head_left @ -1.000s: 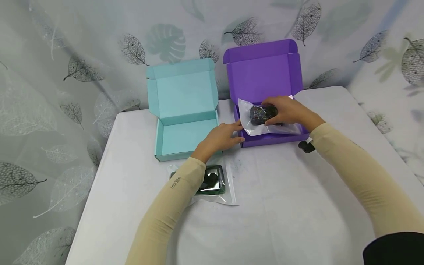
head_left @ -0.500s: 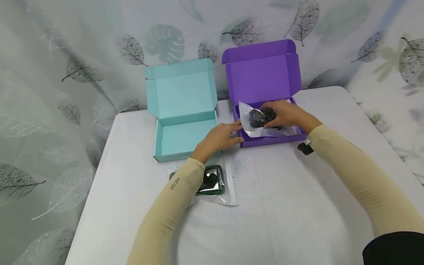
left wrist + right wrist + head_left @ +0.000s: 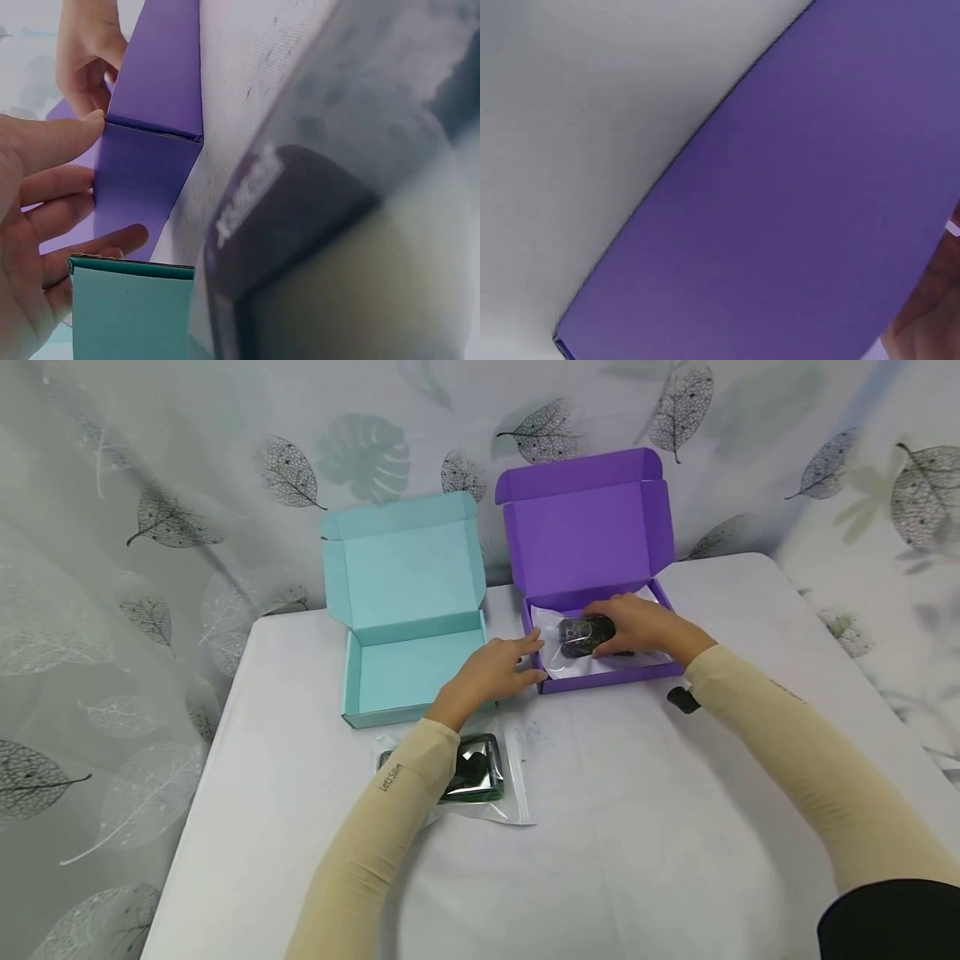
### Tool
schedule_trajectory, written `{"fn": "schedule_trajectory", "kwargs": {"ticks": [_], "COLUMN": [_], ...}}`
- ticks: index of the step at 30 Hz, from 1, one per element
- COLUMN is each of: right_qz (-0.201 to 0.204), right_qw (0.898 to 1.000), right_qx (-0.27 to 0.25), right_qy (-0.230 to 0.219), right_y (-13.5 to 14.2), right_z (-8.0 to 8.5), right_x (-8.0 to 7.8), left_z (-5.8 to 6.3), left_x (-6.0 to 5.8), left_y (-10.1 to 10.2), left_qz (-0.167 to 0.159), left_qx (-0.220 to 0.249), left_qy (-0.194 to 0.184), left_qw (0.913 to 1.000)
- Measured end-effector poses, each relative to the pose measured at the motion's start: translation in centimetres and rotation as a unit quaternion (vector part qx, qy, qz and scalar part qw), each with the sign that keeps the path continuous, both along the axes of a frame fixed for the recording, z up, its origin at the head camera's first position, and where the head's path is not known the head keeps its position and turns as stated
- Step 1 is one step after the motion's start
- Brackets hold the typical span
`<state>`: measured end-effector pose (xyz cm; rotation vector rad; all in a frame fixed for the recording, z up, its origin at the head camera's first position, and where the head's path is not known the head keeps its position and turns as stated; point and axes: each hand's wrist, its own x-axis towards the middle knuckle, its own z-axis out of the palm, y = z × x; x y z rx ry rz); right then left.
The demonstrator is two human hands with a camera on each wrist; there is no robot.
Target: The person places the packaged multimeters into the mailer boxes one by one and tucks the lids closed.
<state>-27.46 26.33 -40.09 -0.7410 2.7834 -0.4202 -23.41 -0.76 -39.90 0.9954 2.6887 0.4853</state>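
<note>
My right hand (image 3: pixel 633 625) grips a rounded black item (image 3: pixel 585 635) in a clear plastic bag (image 3: pixel 551 652), down inside the open purple box (image 3: pixel 607 679). Its fingers curl over the item from the right. In the right wrist view the box's front wall (image 3: pixel 765 195) hides most of that hand. My left hand (image 3: pixel 491 672) rests against the box's left side, fingers spread. In the left wrist view its thumb touches the top of the box's corner, while the other fingers lie loosely along the side wall (image 3: pixel 135 172).
Left of the purple box stands an open light-teal box (image 3: pixel 412 672), its lid raised. A second clear bag (image 3: pixel 513 789) holding a dark, shiny-faced item (image 3: pixel 480 768) lies on the white tablecloth (image 3: pixel 600 860), partly under my left forearm. A leaf-patterned curtain (image 3: pixel 225 443) hangs behind.
My right hand has lowered the bagged black item into the purple box; the bag, earlier lying over the rim, now sits inside the walls. My left hand has stayed at the box's left side.
</note>
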Motion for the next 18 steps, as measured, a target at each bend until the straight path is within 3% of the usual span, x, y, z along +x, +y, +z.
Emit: {"fn": "schedule_trajectory", "kwargs": {"ticks": [12,18], "right_qz": [0.012,0.006], "right_qw": [1.0,1.0], "right_qx": [0.008,-0.021], "right_qy": [0.01,0.012], "right_y": [-0.2,1.1], "right_z": [0.3,2.4], "right_x": [0.0,-0.4], "left_z": [0.0,0.0], "left_x": [0.0,0.1], "left_y": [-0.1,0.0], "left_qz": [-0.004,0.003], "left_qx": [0.008,0.003], "left_qy": [0.004,-0.003], "left_qw": [1.0,1.0]}}
